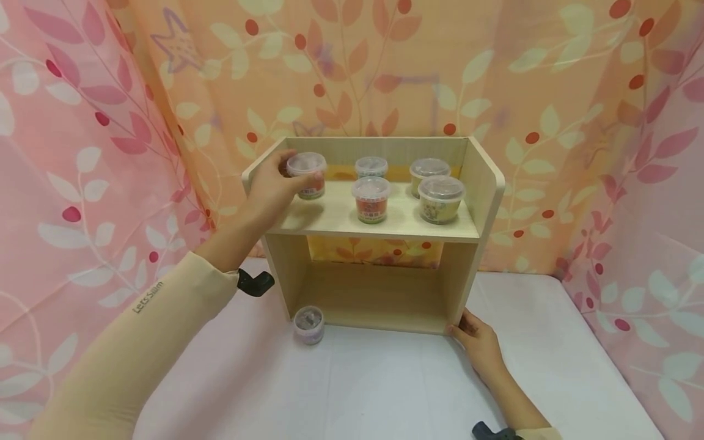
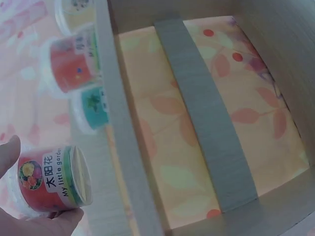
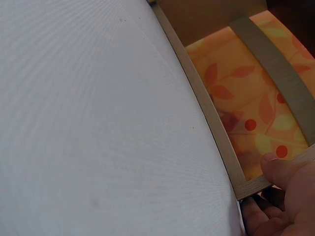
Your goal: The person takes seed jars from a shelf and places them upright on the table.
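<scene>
My left hand (image 1: 275, 186) grips a small lidded plastic cup (image 1: 311, 183) at the left of the wooden shelf's upper board. In the left wrist view this cup (image 2: 49, 179) has a red label reading "My little garden", with thumb and fingers round it. My right hand (image 1: 480, 342) pinches the lower front right corner of the shelf (image 1: 477, 244). The right wrist view has its thumb (image 3: 273, 169) over the panel edge and fingers on the outer side. Beside the held cup stand a red-labelled cup (image 1: 371, 201) and a smaller-looking cup (image 1: 371, 166) behind it.
Two wider tubs (image 1: 441, 201) with clear lids stand at the right of the upper board, one behind the other. A small lidded cup (image 1: 309, 327) sits on the white tabletop (image 1: 385, 385) by the shelf's front left corner. Patterned curtains (image 1: 363, 73) hang behind and at both sides.
</scene>
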Demonstrator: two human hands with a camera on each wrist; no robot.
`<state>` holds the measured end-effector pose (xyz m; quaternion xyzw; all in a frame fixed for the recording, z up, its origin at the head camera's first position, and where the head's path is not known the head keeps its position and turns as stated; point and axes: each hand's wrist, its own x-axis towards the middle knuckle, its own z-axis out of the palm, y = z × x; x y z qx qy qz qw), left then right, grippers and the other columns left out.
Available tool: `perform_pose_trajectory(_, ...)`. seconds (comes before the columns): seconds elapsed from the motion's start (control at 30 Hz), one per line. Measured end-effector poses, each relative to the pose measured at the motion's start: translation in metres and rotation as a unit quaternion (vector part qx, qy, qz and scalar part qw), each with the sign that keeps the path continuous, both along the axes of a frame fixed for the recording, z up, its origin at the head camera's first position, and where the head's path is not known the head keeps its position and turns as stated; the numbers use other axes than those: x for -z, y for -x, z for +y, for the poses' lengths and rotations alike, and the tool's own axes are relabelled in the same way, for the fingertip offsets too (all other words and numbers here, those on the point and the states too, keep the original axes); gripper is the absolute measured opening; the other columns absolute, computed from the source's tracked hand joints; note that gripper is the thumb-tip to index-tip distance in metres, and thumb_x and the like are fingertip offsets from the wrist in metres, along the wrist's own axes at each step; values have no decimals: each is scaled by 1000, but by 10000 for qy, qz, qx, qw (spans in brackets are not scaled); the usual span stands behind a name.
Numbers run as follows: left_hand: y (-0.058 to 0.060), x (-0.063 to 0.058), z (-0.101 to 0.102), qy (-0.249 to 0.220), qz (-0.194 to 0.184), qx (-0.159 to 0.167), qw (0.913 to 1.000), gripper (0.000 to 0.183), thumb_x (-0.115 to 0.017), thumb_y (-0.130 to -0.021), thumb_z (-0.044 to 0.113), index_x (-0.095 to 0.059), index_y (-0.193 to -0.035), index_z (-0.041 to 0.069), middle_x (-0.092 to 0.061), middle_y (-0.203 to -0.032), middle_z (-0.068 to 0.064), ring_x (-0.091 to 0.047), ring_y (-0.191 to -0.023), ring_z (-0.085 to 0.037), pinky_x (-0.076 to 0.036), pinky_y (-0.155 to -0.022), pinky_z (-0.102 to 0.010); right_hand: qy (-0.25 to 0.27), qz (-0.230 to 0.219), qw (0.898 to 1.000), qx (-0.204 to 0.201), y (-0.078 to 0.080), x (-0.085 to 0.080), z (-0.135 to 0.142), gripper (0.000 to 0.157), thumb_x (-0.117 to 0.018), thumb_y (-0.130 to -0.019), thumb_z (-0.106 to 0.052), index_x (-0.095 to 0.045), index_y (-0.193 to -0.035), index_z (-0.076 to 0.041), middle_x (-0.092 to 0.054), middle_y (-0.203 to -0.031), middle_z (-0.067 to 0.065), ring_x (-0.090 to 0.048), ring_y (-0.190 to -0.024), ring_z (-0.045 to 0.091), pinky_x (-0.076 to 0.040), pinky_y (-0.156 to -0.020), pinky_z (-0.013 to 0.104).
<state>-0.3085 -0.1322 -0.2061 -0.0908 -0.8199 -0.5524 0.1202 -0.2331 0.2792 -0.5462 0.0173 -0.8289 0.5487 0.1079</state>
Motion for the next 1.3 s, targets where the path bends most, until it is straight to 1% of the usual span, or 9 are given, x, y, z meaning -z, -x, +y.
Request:
perform_pose_trajectory(0.13, -15, -5, -6, 61, 62, 88, 9999, 88, -86, -84, 36, -41, -154, 9, -52, -147, -8, -52, -129, -18, -44, -114, -33, 19, -12, 10000, -7, 0, -1, 1, 67, -76, -95, -19, -45, -151, 1, -55, -143, 27, -55, -132, 38, -45, -88, 3)
perform_pose_trajectory(0.37, -52, -6, -18, 171, -145, 189, 9996, 87, -86, -84, 37, -42, -153, 11, -53, -145, -7, -54, -128, -18, -45, -113, -34, -31, -60, 10000, -11, 0, -2, 1, 68, -76, -95, -20, -46, -152, 0, -55, -143, 27, -56, -132, 39, -45, -87, 2)
perform_pose_trajectory(0.5, -70, 0, -24, 37, -197, 378, 9991, 84, -85, -86, 30, -40, -153, 8, -53, -145, -9, -55, -128, -17, -48, -108, -23, -91, -39, 10000, -6, 0, -2, 2, 67, -75, -95, -22, -46, -152, -1, -55, -144, 26, -55, -132, 38, -44, -87, 2)
perform_pose_trajectory(0.57, -76, 6, -27, -99, -148, 512, 9985, 82, -85, -87, 25, -40, -153, 6, -53, -144, -10, -56, -126, -17, -50, -102, -17, -74, -43, 10000, -5, 1, -2, 2, 67, -75, -96, -21, -46, -152, -1, -55, -144, 26, -55, -133, 38, -44, -88, 2)
perform_pose_trajectory(0.63, -82, 14, -30, -158, -79, 651, 9977, 81, -84, -87, 21, -39, -152, 3, -53, -141, -12, -57, -124, -17, -51, -97, -14, -47, -46, 10000, -10, 1, -2, 3, 66, -74, -96, -20, -45, -152, 0, -55, -144, 26, -55, -133, 38, -44, -88, 2)
perform_pose_trajectory(0.73, -92, 30, -35, -151, -62, 740, 9971, 78, -84, -87, 18, -40, -149, 2, -53, -139, -12, -57, -123, -19, -52, -95, -13, 41, -36, 10000, -45, 0, -3, 2, 66, -74, -96, -18, -45, -152, 0, -54, -145, 27, -54, -133, 38, -45, -88, 3)
perform_pose_trajectory(0.97, -113, 73, -46, -12, -392, 545, 9977, 77, -85, -86, 24, -42, -147, 7, -50, -138, -9, -54, -125, -21, -50, -95, -11, 67, -46, 9999, -74, 0, -2, 0, 67, -75, -96, -19, -44, -152, 0, -54, -145, 27, -54, -133, 38, -46, -88, 4)
perform_pose_trajectory(1.07, -118, 92, -50, -106, -336, 502, 9981, 75, -86, -85, 20, -44, -145, 5, -51, -136, -12, -56, -123, -19, -50, -96, -12, 19, -24, 10000, -56, 1, -2, 0, 67, -75, -95, -19, -45, -152, 0, -55, -144, 28, -55, -132, 40, -46, -88, 4)
perform_pose_trajectory(1.3, -126, 139, -54, -376, -169, 475, 9980, 78, -88, -80, 8, -44, -143, -1, -52, -136, -16, -58, -118, -9, -48, -98, -11, -26, -27, 10000, -21, 1, -1, 1, 67, -75, -95, -21, -46, -152, 0, -56, -143, 27, -56, -131, 38, -46, -87, 4)
